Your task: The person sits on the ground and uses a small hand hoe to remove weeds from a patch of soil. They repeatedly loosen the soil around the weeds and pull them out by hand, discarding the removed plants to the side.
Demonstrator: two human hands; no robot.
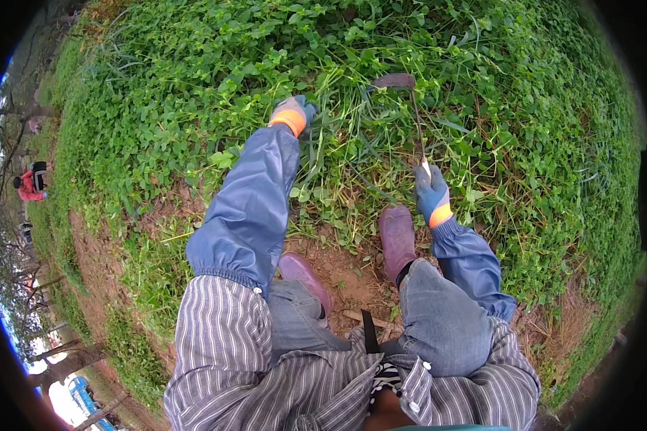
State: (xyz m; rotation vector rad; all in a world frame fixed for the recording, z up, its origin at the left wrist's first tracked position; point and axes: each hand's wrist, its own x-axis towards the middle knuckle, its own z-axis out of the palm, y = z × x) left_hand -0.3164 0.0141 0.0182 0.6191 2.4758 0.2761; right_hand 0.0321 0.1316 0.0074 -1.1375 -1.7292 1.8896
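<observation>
My left hand (296, 112), in a grey-blue work glove with an orange cuff, is closed around a clump of long grass blades (326, 113) among low leafy weeds. My right hand (430, 191), gloved alike, grips the pale handle of a sickle (418, 121). The sickle's thin shaft points away from me, and its dark curved blade (396, 81) turns left above the grass, to the right of my left hand. Between the two hands lie tangled green stems. Part of the handle is hidden by my right hand.
Purple rubber boots (398, 234) stand at the edge of bare soil (350, 275). Dense leafy weeds (183, 97) spread ahead and to both sides. At far left are a person in a red top (29, 186) and tree trunks (67, 366).
</observation>
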